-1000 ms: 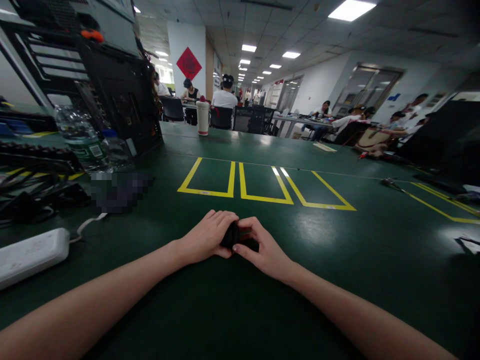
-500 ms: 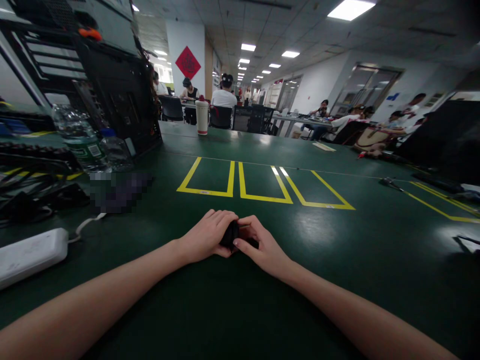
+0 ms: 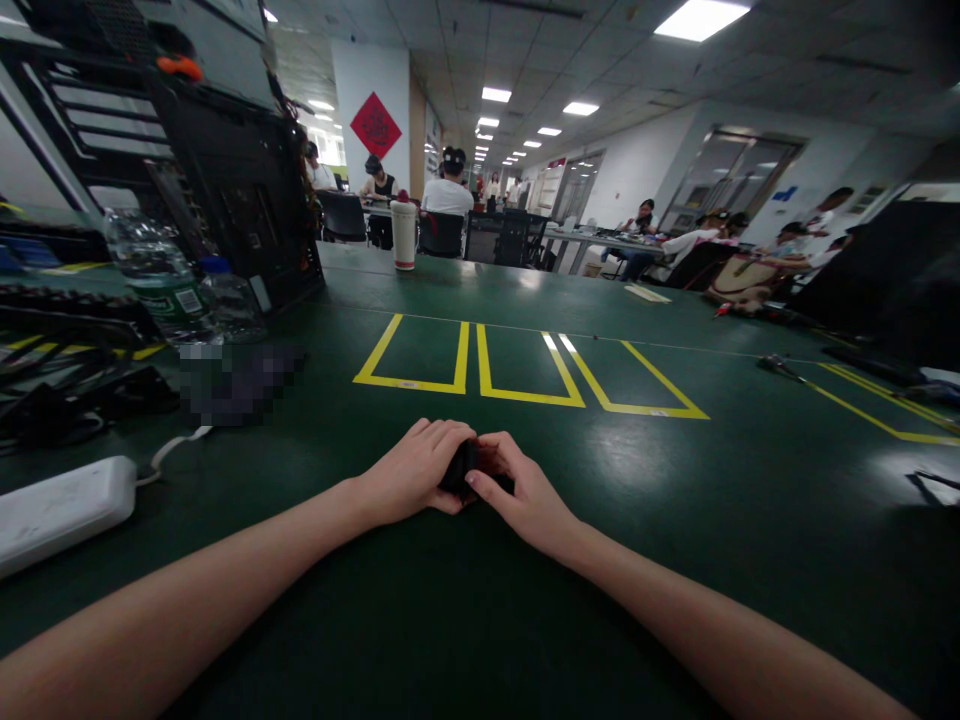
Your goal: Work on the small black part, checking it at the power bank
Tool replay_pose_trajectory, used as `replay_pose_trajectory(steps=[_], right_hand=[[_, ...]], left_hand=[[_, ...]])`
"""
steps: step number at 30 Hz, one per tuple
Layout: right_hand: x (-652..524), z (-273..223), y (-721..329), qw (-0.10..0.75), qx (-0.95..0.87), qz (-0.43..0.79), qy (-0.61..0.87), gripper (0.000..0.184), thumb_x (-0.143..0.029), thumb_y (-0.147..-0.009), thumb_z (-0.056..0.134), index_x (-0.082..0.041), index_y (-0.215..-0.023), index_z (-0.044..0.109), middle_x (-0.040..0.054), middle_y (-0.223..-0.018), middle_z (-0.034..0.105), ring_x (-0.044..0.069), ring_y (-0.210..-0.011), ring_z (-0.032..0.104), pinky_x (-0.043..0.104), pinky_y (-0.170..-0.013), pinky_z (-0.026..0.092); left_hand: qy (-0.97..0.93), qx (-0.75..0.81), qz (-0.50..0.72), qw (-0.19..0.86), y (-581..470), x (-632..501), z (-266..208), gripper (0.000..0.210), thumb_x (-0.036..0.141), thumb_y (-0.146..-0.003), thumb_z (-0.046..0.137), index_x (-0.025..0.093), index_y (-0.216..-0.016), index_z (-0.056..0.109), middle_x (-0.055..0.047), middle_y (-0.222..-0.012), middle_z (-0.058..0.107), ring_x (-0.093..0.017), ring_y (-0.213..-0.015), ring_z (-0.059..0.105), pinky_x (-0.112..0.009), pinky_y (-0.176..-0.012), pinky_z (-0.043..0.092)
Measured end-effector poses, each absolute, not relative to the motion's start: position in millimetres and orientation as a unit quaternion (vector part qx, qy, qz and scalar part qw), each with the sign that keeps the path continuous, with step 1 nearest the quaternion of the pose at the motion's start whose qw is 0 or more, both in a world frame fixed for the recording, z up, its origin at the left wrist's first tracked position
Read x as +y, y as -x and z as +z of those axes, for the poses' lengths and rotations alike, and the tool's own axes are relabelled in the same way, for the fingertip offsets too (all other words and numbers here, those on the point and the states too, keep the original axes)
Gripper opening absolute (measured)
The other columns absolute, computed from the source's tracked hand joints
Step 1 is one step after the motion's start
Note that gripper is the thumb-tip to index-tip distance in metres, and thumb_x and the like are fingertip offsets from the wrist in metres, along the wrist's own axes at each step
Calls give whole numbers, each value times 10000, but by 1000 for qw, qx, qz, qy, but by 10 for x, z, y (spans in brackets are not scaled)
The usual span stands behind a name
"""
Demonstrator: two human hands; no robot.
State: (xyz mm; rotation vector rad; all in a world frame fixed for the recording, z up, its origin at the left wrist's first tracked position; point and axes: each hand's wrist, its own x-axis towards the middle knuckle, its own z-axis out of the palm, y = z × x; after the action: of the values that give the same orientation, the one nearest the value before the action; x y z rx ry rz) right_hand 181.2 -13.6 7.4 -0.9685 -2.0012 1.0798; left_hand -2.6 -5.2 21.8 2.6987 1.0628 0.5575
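- In the head view, the person's left hand (image 3: 416, 470) is holding a small black thing (image 3: 456, 470) over the near middle part of the green desk (image 3: 450, 620).
- The left fingers are lying close together and bending over the top of it, and the left thumb is tucking in low on the near side.
- The right hand (image 3: 529, 495) is coming at the black thing from the other side, with its thumb tip touching it.
- The right fingers are curling and partly hiding, so one cannot tell if they are pinching it.
- The hands are also hiding the bottom of the black thing, so one cannot tell if it is touching the desk.
- Three yellow tape shapes (image 3: 532, 400) are lying just past the hands, toward the far edge.
- A tall pale cup (image 3: 404, 240) is standing upright near the far edge.
- Toward the left edge, a big clear bottle (image 3: 161, 275) and a small bottle with a blue cap (image 3: 229, 300) are standing beside a black metal case (image 3: 255, 200).
- A white power strip (image 3: 67, 510) is lying nearer, also toward the left edge.
- Past the far edge, other people (image 3: 448, 192) are sitting.
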Motion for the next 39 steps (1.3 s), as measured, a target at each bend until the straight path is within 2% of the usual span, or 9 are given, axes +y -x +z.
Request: replay_pose_trajectory(steps=[7, 12, 17, 20, 26, 29, 35, 39], right_hand=[[-168, 101, -1845, 351, -809, 323, 344, 283, -205, -749, 570, -220, -1011, 465, 49, -1031, 484, 189, -938, 494, 379, -821, 450], [-138, 42, -1822, 366, -784, 356, 353, 237, -226, -782, 546, -211, -999, 453, 42, -990, 496, 168, -909, 518, 360, -813, 462], [-142, 39, -1806, 344, -772, 389, 367, 309, -247, -796, 534, -207, -1071, 400, 49, -998, 525, 170, -911, 536, 370, -807, 465], [-159, 68, -1816, 319, -795, 367, 362, 261, -256, -806, 514, -208, -1048, 429, 47, -976, 525, 170, -863, 534, 367, -768, 471], [-162, 91, -1840, 365, -820, 286, 336, 236, -212, -758, 565, -222, -975, 474, 49, -1040, 477, 192, -957, 483, 374, -828, 438], [-160, 80, -1836, 369, -812, 294, 345, 213, -207, -777, 542, -224, -978, 474, 48, -1024, 487, 189, -947, 493, 378, -826, 440], [-168, 64, -1810, 344, -783, 362, 372, 318, -242, -799, 524, -212, -1091, 401, 52, -1005, 521, 178, -907, 531, 379, -802, 468], [-192, 110, -1820, 332, -811, 324, 356, 291, -226, -790, 526, -217, -1066, 433, 50, -1004, 515, 178, -889, 521, 371, -789, 468]], left_hand=[[-910, 358, 186, 98, 27, -58, 227, 579, 219, -665, 672, 168, -1153, 365, -98, -1178, 499, -248, -1072, 476, -379, -870, 360], [-910, 357, 186, 97, 14, -52, 236, 554, 219, -660, 668, 156, -1129, 381, -102, -1138, 511, -248, -1030, 498, -365, -832, 374], [-910, 358, 185, 95, 17, -45, 224, 559, 207, -663, 665, 147, -1135, 371, -102, -1139, 509, -240, -1033, 490, -361, -842, 371], [-911, 356, 186, 96, 24, -47, 218, 555, 207, -670, 662, 151, -1138, 368, -98, -1144, 508, -236, -1041, 487, -362, -853, 366], [-911, 355, 188, 92, 28, -48, 219, 574, 213, -656, 678, 162, -1136, 367, -95, -1155, 502, -240, -1047, 485, -366, -856, 363], [-911, 355, 189, 91, 26, -48, 220, 566, 219, -660, 672, 167, -1134, 369, -90, -1146, 507, -238, -1029, 497, -363, -841, 371], [-909, 359, 190, 96, 26, -42, 206, 572, 222, -663, 670, 164, -1144, 366, -95, -1154, 509, -240, -1047, 490, -367, -851, 371], [-911, 355, 189, 92, 28, -35, 202, 570, 208, -662, 666, 155, -1143, 364, -99, -1156, 506, -241, -1062, 481, -372, -859, 364]])
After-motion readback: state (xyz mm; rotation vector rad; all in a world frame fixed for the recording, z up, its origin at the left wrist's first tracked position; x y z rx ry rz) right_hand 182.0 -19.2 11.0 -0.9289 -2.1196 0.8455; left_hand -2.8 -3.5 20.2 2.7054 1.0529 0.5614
